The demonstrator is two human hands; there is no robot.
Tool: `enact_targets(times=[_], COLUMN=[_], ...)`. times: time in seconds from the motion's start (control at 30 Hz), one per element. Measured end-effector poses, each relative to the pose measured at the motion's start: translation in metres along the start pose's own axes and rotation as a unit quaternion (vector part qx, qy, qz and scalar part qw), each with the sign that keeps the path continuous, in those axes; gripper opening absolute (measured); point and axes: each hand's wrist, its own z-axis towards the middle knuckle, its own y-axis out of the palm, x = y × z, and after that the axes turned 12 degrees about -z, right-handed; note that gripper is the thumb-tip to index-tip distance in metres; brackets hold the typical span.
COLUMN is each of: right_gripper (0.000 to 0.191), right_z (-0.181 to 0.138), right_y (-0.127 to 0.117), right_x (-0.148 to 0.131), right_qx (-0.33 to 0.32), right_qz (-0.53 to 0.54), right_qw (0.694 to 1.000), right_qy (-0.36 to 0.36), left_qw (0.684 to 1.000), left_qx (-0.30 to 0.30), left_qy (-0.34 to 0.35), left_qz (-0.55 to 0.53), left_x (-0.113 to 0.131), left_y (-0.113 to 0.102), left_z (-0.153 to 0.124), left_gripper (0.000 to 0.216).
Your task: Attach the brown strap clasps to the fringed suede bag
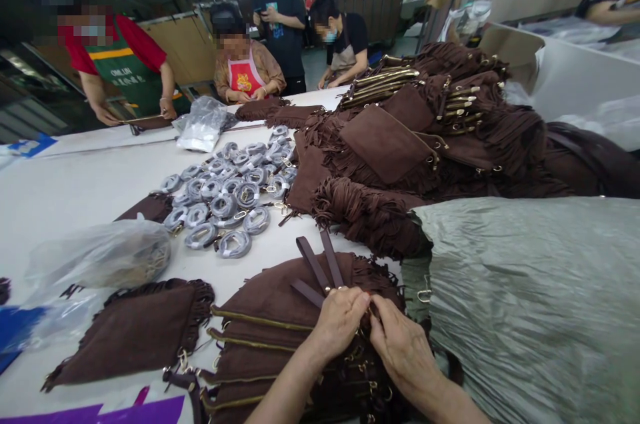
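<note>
My left hand (340, 319) and right hand (400, 344) together, each grip pinching narrow on soft brown suede fringed bag (270, 304) with brass zipper, lying on white bench (75, 177), flat brown straps (315, 271) just above.

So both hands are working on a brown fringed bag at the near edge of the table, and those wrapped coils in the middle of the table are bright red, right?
Not quite. The head view shows the wrapped coils are grey, not red. The rest holds: the left hand and right hand are together on a brown fringed bag at the near edge of the table.
</note>
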Motion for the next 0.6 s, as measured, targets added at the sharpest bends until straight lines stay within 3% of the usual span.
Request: enact_targets(times=[0.1,0.2,0.27,0.33,0.47,0.6], right_gripper=[0.024,0.022,0.022,0.022,0.023,0.024], right_z=[-0.005,-0.014,-0.021,-0.028,-0.039,-0.046], right_y=[-0.005,-0.010,-0.011,-0.010,-0.009,-0.010], right_x=[0.012,0.023,0.027,0.026,0.023,0.023], right_qx=[0.003,0.008,0.013,0.013,0.025,0.027], right_qz=[0.010,0.013,0.009,0.004,-0.006,-0.012], right_qw=[1.000,0.998,0.997,0.998,0.998,0.999], right_qy=[0.028,0.065,0.073,0.069,0.048,0.032], left_qw=[0.997,0.990,0.979,0.962,0.925,0.914], left_qx=[-0.031,-0.081,-0.103,-0.117,-0.135,-0.135], left_qy=[0.029,0.075,0.108,0.131,0.149,0.139], left_qz=[0.063,0.092,0.139,0.210,0.323,0.357], left_x=[0.001,0.002,0.004,0.007,0.014,0.017], left_y=[-0.004,-0.009,-0.010,-0.007,-0.001,0.000], left_z=[-0.005,-0.013,-0.017,-0.018,-0.015,-0.011], left_gripper=[0.037,0.018,0.024,0.030,0.023,0.017])
